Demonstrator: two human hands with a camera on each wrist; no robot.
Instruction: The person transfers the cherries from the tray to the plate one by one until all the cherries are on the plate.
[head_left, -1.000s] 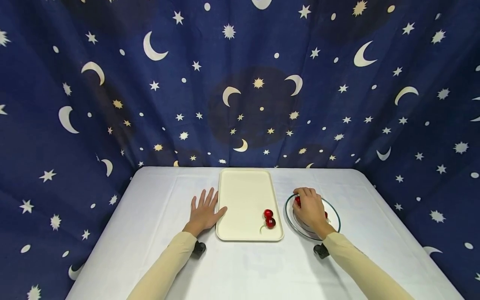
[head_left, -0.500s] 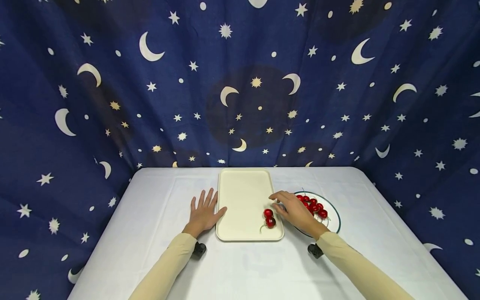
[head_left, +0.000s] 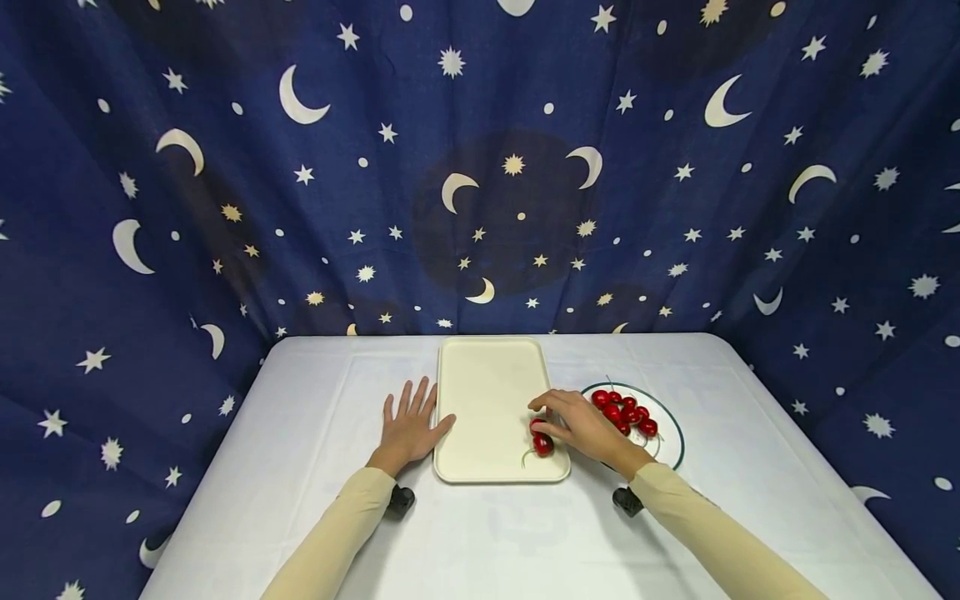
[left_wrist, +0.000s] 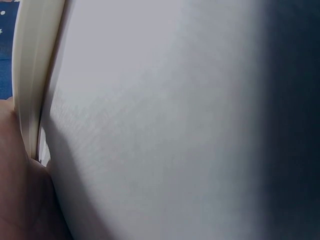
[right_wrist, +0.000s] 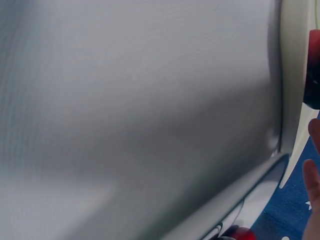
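My left hand (head_left: 409, 425) lies flat with spread fingers on the table at the left side of a cream tray (head_left: 491, 383), its thumb touching the rim. My right hand (head_left: 588, 427) is over the tray's right edge, fingers bent and thumb partly covering one red cherry (head_left: 535, 424). A second, darker cherry (head_left: 543, 446) with a curved stem lies just nearer me. Whether the fingers hold anything is hidden. In the right wrist view two fingertips (right_wrist: 313, 177) show apart at the right edge, below a cherry (right_wrist: 313, 70).
A clear plate with a dark green rim (head_left: 678, 442) stands right of the tray, partly under my right forearm. Several red cherries (head_left: 628, 414) are heaped on it. A white cloth covers the table (head_left: 480, 542); a blue star-and-moon curtain (head_left: 360, 208) hangs behind.
My right hand has moved left from the plate to over the tray's right side, then slightly further left and down to the cherries there. The left hand has stayed in place.
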